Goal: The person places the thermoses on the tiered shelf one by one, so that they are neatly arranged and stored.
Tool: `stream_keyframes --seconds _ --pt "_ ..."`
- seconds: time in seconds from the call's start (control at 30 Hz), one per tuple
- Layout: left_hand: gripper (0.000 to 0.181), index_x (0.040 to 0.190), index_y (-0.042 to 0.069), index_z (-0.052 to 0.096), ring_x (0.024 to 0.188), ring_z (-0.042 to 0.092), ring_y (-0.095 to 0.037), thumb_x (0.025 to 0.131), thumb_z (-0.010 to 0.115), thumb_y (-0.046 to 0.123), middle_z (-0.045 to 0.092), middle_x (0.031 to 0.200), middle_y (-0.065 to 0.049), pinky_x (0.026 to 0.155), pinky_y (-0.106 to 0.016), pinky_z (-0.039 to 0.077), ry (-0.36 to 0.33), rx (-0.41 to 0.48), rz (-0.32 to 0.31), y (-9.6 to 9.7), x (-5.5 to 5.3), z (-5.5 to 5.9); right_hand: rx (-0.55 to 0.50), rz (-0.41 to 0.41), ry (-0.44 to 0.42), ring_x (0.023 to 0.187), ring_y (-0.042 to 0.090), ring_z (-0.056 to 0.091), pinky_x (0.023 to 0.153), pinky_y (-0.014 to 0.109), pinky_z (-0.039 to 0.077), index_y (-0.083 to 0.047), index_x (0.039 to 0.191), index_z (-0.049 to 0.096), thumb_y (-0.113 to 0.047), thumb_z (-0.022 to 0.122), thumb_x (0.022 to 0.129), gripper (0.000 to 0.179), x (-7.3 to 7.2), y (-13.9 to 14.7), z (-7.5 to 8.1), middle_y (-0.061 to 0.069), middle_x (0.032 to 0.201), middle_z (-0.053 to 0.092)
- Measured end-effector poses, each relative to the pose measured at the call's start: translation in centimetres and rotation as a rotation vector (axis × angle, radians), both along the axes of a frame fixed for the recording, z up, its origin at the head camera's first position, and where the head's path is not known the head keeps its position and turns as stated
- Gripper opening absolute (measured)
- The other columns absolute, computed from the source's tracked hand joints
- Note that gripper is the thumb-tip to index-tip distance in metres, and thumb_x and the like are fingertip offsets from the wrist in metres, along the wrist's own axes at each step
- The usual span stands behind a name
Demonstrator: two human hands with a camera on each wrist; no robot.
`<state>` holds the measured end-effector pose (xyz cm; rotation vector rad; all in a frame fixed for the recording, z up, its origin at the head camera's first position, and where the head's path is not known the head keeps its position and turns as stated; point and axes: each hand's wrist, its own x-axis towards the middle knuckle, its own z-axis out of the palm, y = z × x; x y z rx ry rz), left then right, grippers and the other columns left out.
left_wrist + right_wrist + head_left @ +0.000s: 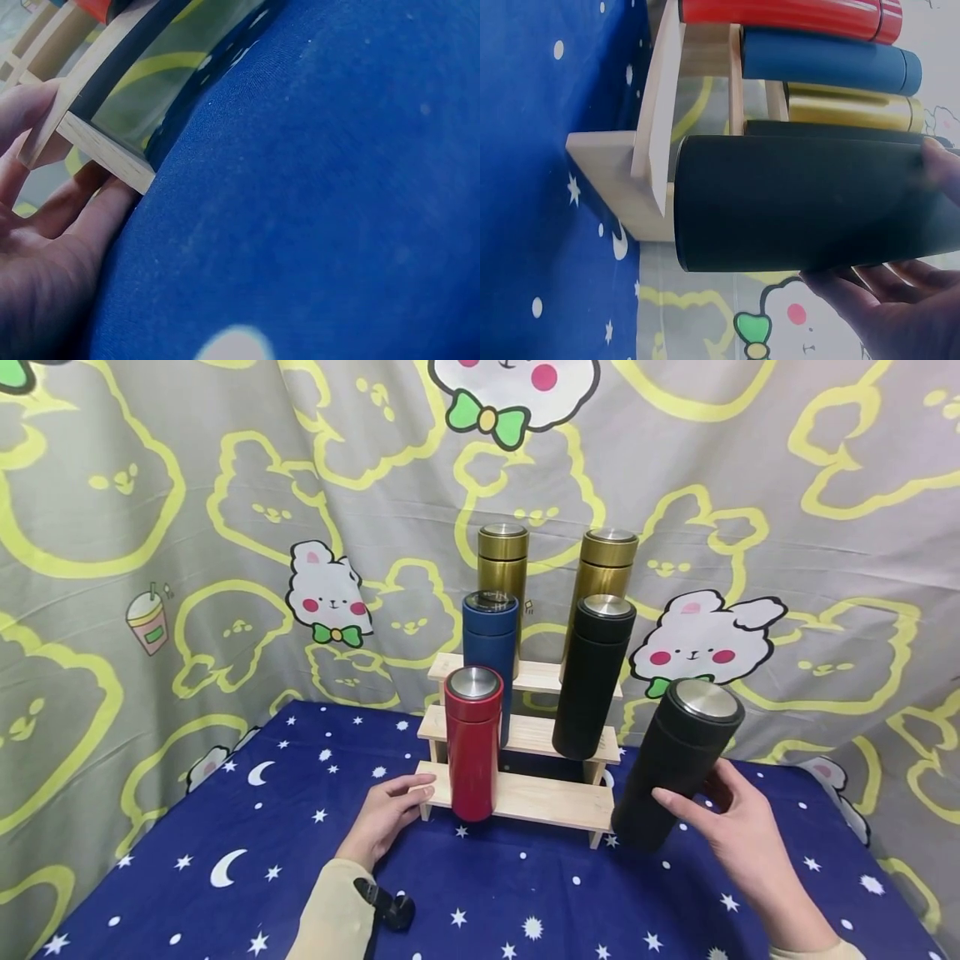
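My right hand [738,827] grips a black thermos flask [678,760] with a steel-topped lid. Tilted, the flask hangs at the right end of the three-step wooden rack [547,797]; the right wrist view shows its base [681,202] beside the lowest step. At that step's left end, my left hand [390,814] holds the board between thumb and fingers, with fingertips [112,199] by the leg. A red flask [474,752] stands on the lowest step. On the middle step are a blue flask [489,631] and another black flask [592,685].
Two gold flasks stand on the top step, one on the left [502,556] and one on the right [606,564]. A blue star-and-moon cloth [300,852] covers the table. Behind the rack hangs a grey cartoon-print curtain [420,510].
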<state>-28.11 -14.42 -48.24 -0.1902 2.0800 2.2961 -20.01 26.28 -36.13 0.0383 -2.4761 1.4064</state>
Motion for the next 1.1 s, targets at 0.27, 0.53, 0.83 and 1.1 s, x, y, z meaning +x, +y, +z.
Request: stream_keyframes --seconds 0.27,0.53,0.83,1.1 --pt "0.032 0.115 0.000 0.071 0.105 0.060 -0.021 0.086 0.077 0.012 0.059 0.129 -0.015 0.096 -0.046 0.047 -0.003 0.004 -0.001 0.0 0.0 0.0 -0.117 0.097 0.083 0.105 0.010 0.058 0.083 0.016 0.049 -0.008 0.135 0.053 -0.017 0.080 0.084 0.058 -0.7 -2.2 -0.2 0.006 0.118 0.060" --pt "0.032 0.115 0.000 0.071 0.106 0.060 -0.021 0.086 0.077 0.013 0.059 0.129 -0.015 0.096 -0.046 0.047 -0.002 0.003 -0.006 -0.1 0.1 0.0 -0.147 0.104 0.072 0.103 0.011 0.058 0.083 0.017 0.049 -0.006 0.132 0.055 -0.018 0.081 0.083 0.056 -1.7 -3.9 -0.7 0.012 0.117 0.061" --pt "0.032 0.115 0.000 0.071 0.108 0.060 -0.022 0.086 0.077 0.012 0.057 0.131 -0.016 0.096 -0.045 0.047 0.003 -0.002 -0.001 -0.1 0.0 0.0 -0.180 0.132 0.061 0.107 0.016 0.056 0.088 0.017 0.048 -0.007 0.130 0.057 -0.018 0.082 0.082 0.055 -2.4 -5.4 -1.0 0.011 0.119 0.060" --pt "0.032 0.116 0.000 0.071 0.108 0.060 -0.021 0.087 0.077 0.012 0.057 0.132 -0.016 0.096 -0.045 0.047 -0.002 0.001 -0.001 0.0 0.0 -0.1 -0.199 0.132 0.059 0.110 0.020 0.054 0.089 0.017 0.047 -0.006 0.131 0.055 -0.019 0.082 0.083 0.057 -3.1 -5.9 -1.0 0.011 0.121 0.059"
